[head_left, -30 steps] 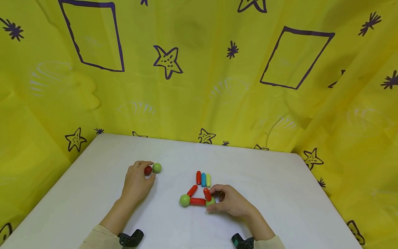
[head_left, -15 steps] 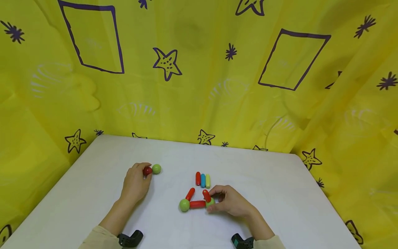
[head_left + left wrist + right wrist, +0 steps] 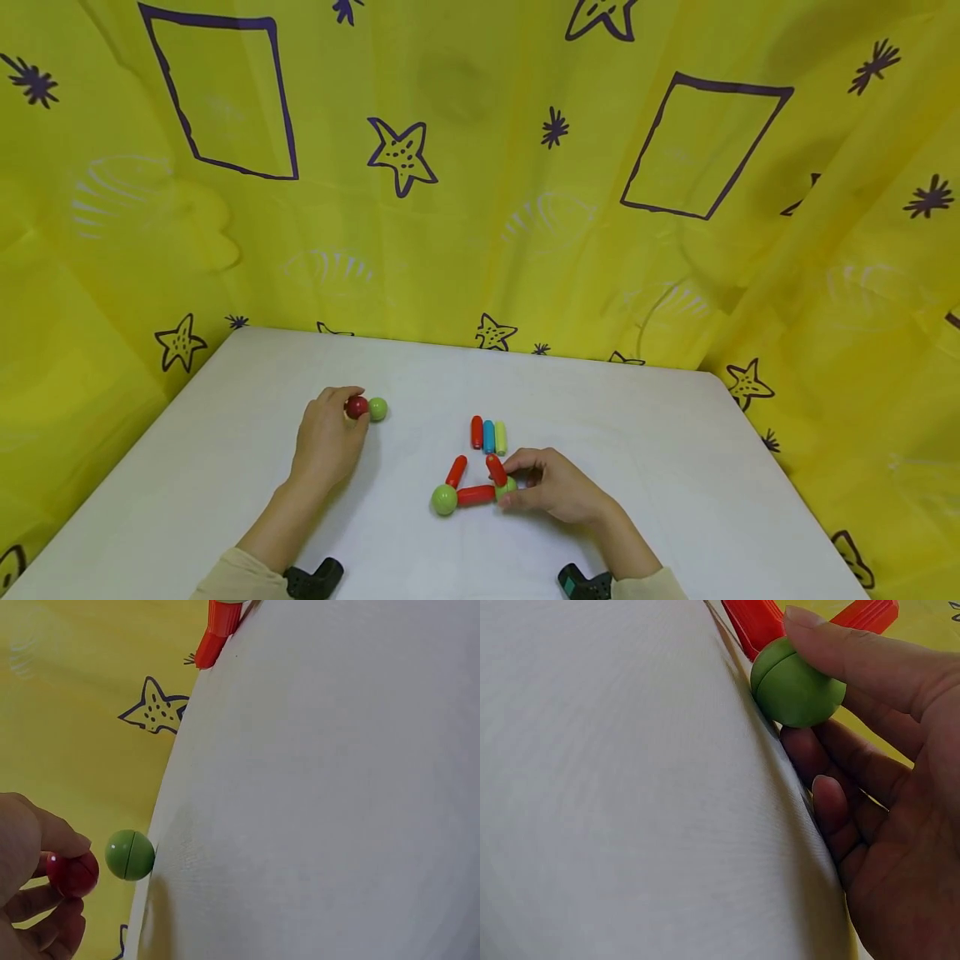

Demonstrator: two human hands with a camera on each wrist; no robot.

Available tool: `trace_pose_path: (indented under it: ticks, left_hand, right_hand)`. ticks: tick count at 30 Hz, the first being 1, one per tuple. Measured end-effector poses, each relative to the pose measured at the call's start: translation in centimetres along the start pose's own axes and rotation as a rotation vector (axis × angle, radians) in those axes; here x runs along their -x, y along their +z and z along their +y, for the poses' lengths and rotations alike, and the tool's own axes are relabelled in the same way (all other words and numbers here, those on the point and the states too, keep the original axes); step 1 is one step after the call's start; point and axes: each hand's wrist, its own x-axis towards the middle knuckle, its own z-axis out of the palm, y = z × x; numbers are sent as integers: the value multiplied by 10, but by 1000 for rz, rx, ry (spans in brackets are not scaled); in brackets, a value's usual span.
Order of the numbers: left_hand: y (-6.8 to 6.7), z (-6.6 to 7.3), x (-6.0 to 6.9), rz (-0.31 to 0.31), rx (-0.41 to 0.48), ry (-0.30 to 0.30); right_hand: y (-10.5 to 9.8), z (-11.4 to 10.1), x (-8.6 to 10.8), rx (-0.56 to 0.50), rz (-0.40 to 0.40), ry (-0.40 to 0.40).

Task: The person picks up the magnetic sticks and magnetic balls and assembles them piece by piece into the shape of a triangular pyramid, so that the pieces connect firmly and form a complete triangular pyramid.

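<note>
My left hand (image 3: 330, 437) pinches a red ball (image 3: 356, 407) between thumb and fingers, and a green ball (image 3: 377, 409) sits just to its right. In the left wrist view the held red ball (image 3: 73, 875) looks slightly apart from that green ball (image 3: 130, 855). My right hand (image 3: 558, 486) grips a green ball (image 3: 799, 686) at the right corner of a joined piece. From this corner a red rod (image 3: 476, 496) runs left to another green ball (image 3: 444, 500). Two more red rods slant away, one at the left ball (image 3: 456, 472), one at the gripped corner (image 3: 496, 469).
Behind the joined piece a red rod (image 3: 477, 432), a blue rod (image 3: 489, 437) and a yellow rod (image 3: 500, 437) lie side by side. A yellow patterned curtain (image 3: 465, 250) surrounds the white table (image 3: 630, 433) at the back and sides.
My left hand has closed on the red ball and raised it slightly. The joined piece has turned a little, its left ball coming nearer to me, while my right hand keeps its grip.
</note>
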Motion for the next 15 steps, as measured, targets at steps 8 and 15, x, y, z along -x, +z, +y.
trace_pose_path:
  ticks: [8, 15]
  left_hand:
    - [-4, 23, 5, -45, 58, 9]
    - [-2, 39, 11, -175, 77, 66]
  right_hand:
    - [1, -1, 1, 7, -5, 6]
    - [3, -2, 0, 9, -25, -16]
